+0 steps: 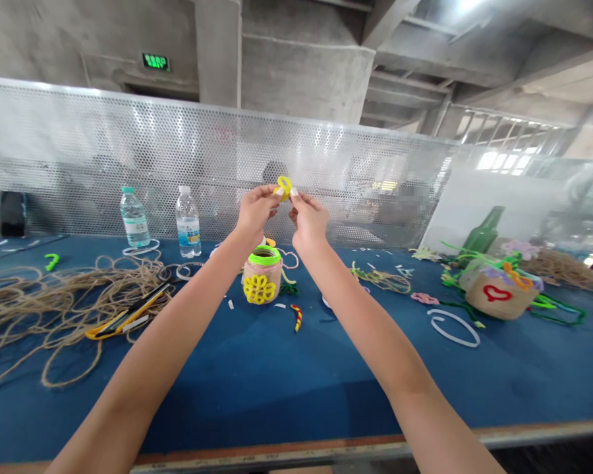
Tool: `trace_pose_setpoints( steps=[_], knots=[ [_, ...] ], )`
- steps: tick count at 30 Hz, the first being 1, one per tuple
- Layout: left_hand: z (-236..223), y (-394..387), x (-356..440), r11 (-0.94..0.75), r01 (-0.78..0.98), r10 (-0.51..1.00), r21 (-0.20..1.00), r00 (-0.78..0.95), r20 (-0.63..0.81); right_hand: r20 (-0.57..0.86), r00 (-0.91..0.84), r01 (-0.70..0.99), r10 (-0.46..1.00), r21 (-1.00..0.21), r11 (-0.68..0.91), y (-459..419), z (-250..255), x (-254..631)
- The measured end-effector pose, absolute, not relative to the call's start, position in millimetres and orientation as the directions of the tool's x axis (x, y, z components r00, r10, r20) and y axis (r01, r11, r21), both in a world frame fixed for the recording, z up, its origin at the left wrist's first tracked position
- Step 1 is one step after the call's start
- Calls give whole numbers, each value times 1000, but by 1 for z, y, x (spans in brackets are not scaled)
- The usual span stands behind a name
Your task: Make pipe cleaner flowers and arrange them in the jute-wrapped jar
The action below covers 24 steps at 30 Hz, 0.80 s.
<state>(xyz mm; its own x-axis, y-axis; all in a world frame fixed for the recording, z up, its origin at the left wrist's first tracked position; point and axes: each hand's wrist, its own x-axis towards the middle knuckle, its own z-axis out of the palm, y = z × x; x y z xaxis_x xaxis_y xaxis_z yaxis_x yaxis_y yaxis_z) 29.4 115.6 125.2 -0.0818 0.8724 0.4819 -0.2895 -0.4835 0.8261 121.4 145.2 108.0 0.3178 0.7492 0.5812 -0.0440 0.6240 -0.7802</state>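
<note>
- Table: the blue table [257,401] extends below the fingers and to both sides.
- Twine: a loose heap of twine [123,273] lies on the table, left of the fingers and lower.
- Left hand: the left hand [255,212] is raised, thumb and fingertips narrowed in a pinch on the left side of a yellow looped piece.
- Right hand: the right hand [310,218] mirrors it, pinching the same piece from the right.
- Jar: a twine-wrapped jar [267,268] stands upright, seen below the fingers and slightly to the left. The left hand is the nearer one. Depth between fingers and jar cannot be told.
- Flower: a yellow flower [259,289] sits on the jar's wall, facing the person.
- Yellow looped piece: the yellow looped piece [285,193] is between both sets of fingertips, apart from the jar. Its long axis runs roughly upright, loop uppermost.
</note>
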Motion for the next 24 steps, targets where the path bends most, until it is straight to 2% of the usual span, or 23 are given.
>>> trace_pose_setpoints(
  steps=[4,10,15,19,21,24],
  knots=[
    [123,123,25,-558,-188,830,808,-115,546,549,330,-93,768,-790,606,143,110,122],
    [122,136,11,-763,129,621,633,-122,774,556,266,17,788,-820,573,141,113,129],
    [130,133,-8,-823,169,561,542,98,822,636,191,78,747,-769,635,133,118,133],
    [141,125,-25,-846,329,506,420,246,827,677,43,115,735,-734,669,123,126,137],
    [144,118,-30,-835,442,483,329,300,823,662,17,101,749,-746,658,120,129,139],
    [146,107,-29,-807,577,406,128,384,829,673,49,81,738,-739,668,116,132,141]
  ],
)
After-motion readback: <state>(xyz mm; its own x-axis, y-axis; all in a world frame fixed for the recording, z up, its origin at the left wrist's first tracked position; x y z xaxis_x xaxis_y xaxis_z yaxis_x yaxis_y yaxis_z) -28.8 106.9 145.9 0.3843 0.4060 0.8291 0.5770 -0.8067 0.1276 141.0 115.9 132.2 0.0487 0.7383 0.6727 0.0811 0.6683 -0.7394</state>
